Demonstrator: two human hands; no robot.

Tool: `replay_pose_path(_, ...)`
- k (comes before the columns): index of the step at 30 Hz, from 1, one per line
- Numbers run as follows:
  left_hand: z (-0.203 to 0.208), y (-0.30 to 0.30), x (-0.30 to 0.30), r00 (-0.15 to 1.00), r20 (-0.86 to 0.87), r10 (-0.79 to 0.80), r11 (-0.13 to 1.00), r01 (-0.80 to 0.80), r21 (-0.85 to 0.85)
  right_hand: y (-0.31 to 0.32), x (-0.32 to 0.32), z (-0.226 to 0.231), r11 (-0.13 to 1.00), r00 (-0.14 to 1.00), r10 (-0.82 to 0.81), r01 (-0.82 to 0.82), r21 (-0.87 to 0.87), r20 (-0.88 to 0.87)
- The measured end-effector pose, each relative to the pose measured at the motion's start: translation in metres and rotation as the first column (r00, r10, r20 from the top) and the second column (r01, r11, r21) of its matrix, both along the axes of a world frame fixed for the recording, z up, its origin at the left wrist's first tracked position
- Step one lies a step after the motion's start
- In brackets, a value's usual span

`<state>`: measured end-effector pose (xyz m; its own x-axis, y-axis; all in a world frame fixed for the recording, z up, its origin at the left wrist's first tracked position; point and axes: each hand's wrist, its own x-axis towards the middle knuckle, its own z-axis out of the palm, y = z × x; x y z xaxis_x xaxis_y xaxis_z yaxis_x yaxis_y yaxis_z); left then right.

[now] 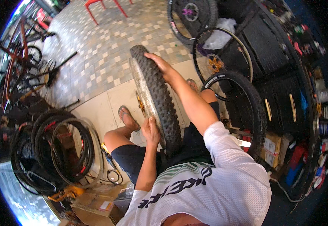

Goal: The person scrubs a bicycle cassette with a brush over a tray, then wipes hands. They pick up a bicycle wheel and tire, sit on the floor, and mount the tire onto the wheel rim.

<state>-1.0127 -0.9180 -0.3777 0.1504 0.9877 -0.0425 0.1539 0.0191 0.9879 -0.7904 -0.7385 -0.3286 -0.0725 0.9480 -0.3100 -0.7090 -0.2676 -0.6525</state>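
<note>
Between my legs a bicycle wheel with a black knobby tyre [163,109] stands on edge, its far end tilted slightly to the left. A pale, silvery band [146,84] runs along the tyre's left side, and a gold hub [140,102] shows beyond it. My left hand [151,131] grips the near left side of the wheel, at the edge between band and tyre; its fingertips are partly hidden. Farther away, my right hand [164,67] is curled over the right side of the tread near the tyre's far end. The wheel's near end rests against my dark shorts.
Several loose tyres and rims [64,147] are piled at the left, above cardboard boxes [96,203]. Bicycle frames [21,71] stand at the far left. On the right, a tyre [260,113] and a rim with a gold hub [214,62] lean by black cabinets [277,64]. A red stool [105,5] stands far ahead.
</note>
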Motion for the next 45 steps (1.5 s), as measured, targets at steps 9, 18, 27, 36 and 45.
replay_pose_path(9, 0.033, 0.075, 0.07, 0.996, 0.081, 0.028, 0.998, -0.032, 0.051, -0.159, -0.003, 0.004, 0.985, 0.913, -0.024, 0.092, -0.148, 0.407)
replay_pose_path(18, 0.023, 0.093, 0.098, 0.995, 0.088, 0.037, 0.985, -0.052, 0.166, -0.17, 0.015, -0.056, 0.967, 0.958, -0.201, 0.227, -0.115, 0.205)
replay_pose_path(27, 0.022, 0.091, 0.092, 0.993, 0.111, 0.045, 0.991, -0.059, 0.122, -0.172, -0.018, -0.031, 0.851, 0.834, -0.37, 0.481, -0.212, 0.41)
replay_pose_path(36, 0.033, 0.045, 0.084, 0.998, 0.06, 0.001, 0.999, -0.004, 0.052, -0.156, -0.012, 0.05, 0.958, 0.485, -0.218, 0.272, 0.091, 0.847)
replay_pose_path(45, 0.008, 0.073, 0.015, 0.939, 0.34, -0.043, 0.995, 0.071, -0.071, -0.1, 0.014, 0.032, 0.986, 0.031, -0.138, 0.096, 0.135, 0.99)
